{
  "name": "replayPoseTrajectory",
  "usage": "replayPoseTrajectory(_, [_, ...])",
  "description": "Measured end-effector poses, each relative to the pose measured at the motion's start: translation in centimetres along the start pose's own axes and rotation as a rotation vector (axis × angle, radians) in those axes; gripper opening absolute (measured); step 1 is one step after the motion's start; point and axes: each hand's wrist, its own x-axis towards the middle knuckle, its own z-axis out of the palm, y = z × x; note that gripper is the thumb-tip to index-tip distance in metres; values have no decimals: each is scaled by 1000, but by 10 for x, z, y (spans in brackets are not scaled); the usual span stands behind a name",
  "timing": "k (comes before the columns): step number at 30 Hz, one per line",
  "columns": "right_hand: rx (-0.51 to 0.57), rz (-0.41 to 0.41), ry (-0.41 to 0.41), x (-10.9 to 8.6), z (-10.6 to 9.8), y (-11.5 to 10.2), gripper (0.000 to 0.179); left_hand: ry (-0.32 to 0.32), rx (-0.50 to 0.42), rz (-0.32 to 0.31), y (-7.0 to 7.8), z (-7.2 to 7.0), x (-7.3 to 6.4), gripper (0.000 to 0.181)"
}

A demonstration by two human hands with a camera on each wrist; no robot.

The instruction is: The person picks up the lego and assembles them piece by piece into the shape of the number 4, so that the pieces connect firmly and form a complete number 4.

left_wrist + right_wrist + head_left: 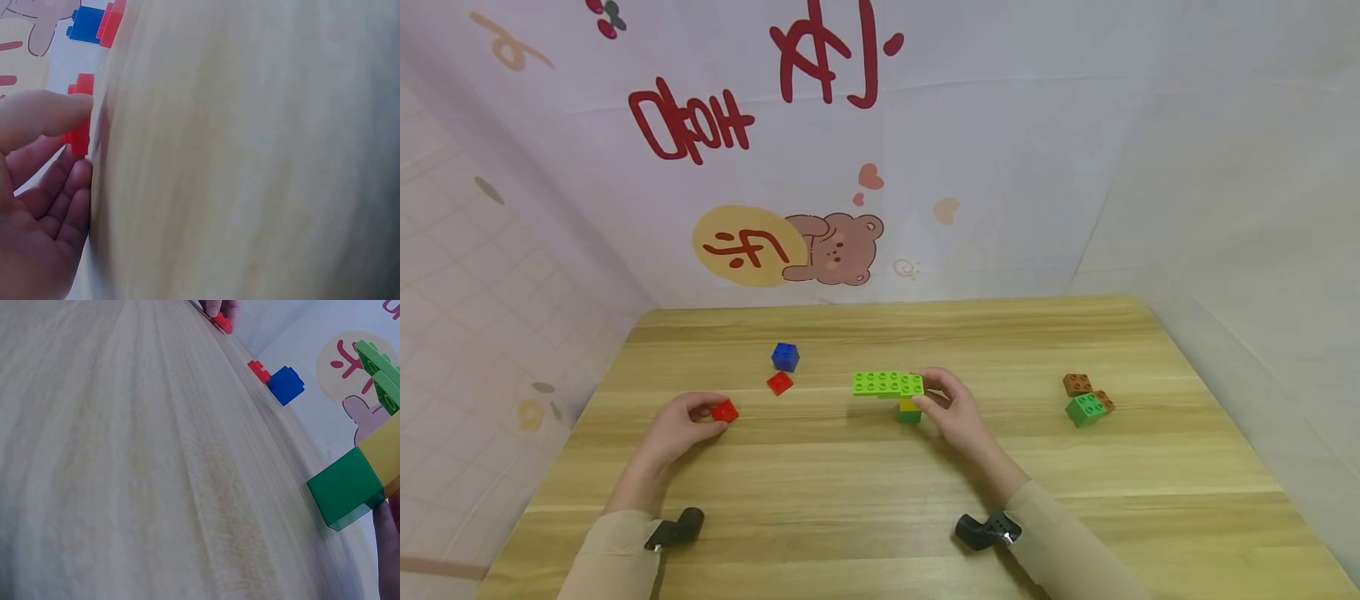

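Note:
My left hand (pixel 681 428) pinches a flat red toy brick (pixel 726 412) between thumb and fingers at the left of the table. In the left wrist view the red brick (pixel 80 139) stands on edge in the picture, close to the wood. Near the middle, my right hand (pixel 957 417) holds a small stack by its right side. A green block (pixel 347 486) forms its bottom, with a yellow block (pixel 382 449) above. Long lime-green plates (pixel 877 383) lie across the top and jut out to the left.
Behind and between the hands sit a blue block (pixel 786 357) and another flat red brick (pixel 780 383). On the right, a green block (pixel 1086 409) rests by brown bricks (pixel 1077 383). A printed cloth (pixel 1000 192) hangs along the table's back edge.

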Motion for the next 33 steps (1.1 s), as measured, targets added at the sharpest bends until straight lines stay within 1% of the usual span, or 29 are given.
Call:
replayPoseTrajectory(4, [8,1,-1,0,0,0,37,-16,-66,-21,2,-2,0,43])
replayPoseTrajectory(8, [2,9,2,0,1,-1,37,-49,-173,-47,5,-1,-1,45])
replayPoseTrajectory(10, [-3,11,2,0,1,-1,37,-64,-228,-50,7,0,-1,45])
replayPoseTrajectory(14, [-8,11,3,0,1,0,37,-82,-281,-38,16,5,0,45])
replayPoseTrajectory(19, [-11,4,1,1,0,2,36,-109,-288,-37,31,14,3,45])
replayPoseTrajectory(23, [-10,1,0,1,0,3,35,-134,-257,8,43,24,7,43])
replayPoseTrajectory(28, [2,11,4,0,0,1,34,-175,-284,50,57,37,12,42])
replayPoseTrajectory(33, [-3,27,3,0,0,0,35,-195,-233,101,70,53,18,41])
